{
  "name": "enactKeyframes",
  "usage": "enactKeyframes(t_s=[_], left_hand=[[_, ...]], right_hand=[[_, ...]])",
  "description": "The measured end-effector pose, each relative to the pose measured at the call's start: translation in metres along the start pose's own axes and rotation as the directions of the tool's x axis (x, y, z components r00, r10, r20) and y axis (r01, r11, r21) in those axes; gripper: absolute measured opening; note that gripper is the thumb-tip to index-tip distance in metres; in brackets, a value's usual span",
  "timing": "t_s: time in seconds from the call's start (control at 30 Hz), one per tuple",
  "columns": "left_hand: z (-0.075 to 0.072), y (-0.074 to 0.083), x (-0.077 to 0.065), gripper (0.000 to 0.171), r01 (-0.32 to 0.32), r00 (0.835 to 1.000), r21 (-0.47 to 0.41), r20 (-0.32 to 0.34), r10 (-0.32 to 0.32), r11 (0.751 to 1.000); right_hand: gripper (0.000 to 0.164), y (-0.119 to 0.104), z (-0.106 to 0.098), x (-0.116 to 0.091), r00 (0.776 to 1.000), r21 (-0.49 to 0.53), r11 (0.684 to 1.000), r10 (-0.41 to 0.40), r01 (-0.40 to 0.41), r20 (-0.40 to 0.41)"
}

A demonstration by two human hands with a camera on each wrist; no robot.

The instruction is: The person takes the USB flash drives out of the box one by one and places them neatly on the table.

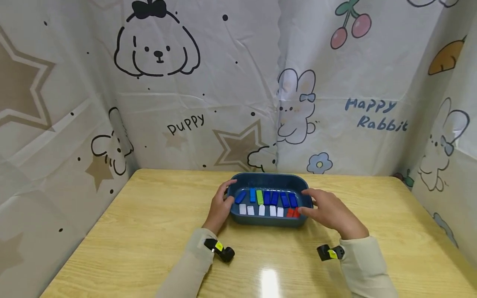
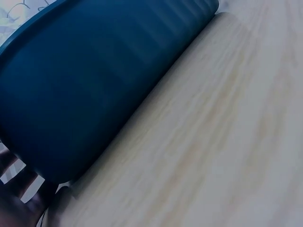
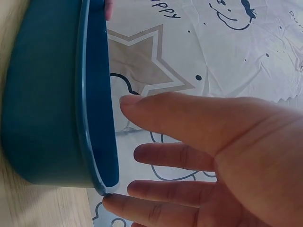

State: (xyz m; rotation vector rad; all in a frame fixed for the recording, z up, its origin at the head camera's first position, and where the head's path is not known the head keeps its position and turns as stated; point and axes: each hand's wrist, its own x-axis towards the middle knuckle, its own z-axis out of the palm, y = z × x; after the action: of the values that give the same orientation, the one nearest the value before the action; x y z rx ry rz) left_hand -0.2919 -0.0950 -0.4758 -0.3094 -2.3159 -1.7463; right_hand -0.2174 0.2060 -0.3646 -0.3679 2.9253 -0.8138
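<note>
A dark blue oval tub (image 1: 266, 222) rests on the table, long side towards me. Inside, several blue blocks and one green block (image 1: 259, 198) form a back row. White blocks (image 1: 262, 210) and red blocks (image 1: 293, 212) line the front. My left hand (image 1: 220, 207) lies at the left end, index finger and thumb at the rim; spread fingers (image 2: 19, 184) touch the outer end wall in the left wrist view. My right hand (image 1: 329, 210) is at the right end, its fingers extended and apart. One fingertip (image 3: 113, 202) meets the rim corner while the thumb hovers off it.
The wooden table (image 1: 156, 231) reaches back to a patterned curtain (image 1: 208, 95), which also hangs at both sides. The tub stands near the table's back edge. Each wrist carries a small black camera (image 1: 225, 251) on a strap.
</note>
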Motion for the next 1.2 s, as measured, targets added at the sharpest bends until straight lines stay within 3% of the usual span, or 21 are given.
enactKeyframes(t_s=[0.23,0.37,0.6,0.9,1.2], left_hand=[[-0.001,0.002,-0.004,0.052,-0.013,1.000,-0.014,0.002,0.013,1.000],[0.002,0.001,-0.003,0.052,-0.019,1.000,-0.029,0.019,0.019,0.999],[0.000,0.003,-0.004,0.052,-0.025,1.000,-0.015,0.010,0.025,1.000],[-0.001,0.003,-0.004,0.051,-0.014,1.000,-0.011,0.007,0.014,1.000],[0.000,-0.001,-0.003,0.049,0.007,1.000,-0.006,-0.001,-0.007,1.000]], right_hand=[[0.055,0.000,-0.005,0.000,0.999,0.030,0.999,-0.045,0.045,-0.006],[0.052,0.001,-0.004,0.002,0.999,0.020,0.999,-0.028,0.028,-0.035],[0.044,0.011,0.017,0.021,0.995,-0.068,0.998,-0.020,0.014,-0.093],[0.037,0.018,0.036,0.043,0.988,-0.092,0.996,-0.005,-0.010,-0.156],[0.035,0.024,0.042,0.057,0.991,-0.103,0.995,-0.030,0.017,-0.128]])
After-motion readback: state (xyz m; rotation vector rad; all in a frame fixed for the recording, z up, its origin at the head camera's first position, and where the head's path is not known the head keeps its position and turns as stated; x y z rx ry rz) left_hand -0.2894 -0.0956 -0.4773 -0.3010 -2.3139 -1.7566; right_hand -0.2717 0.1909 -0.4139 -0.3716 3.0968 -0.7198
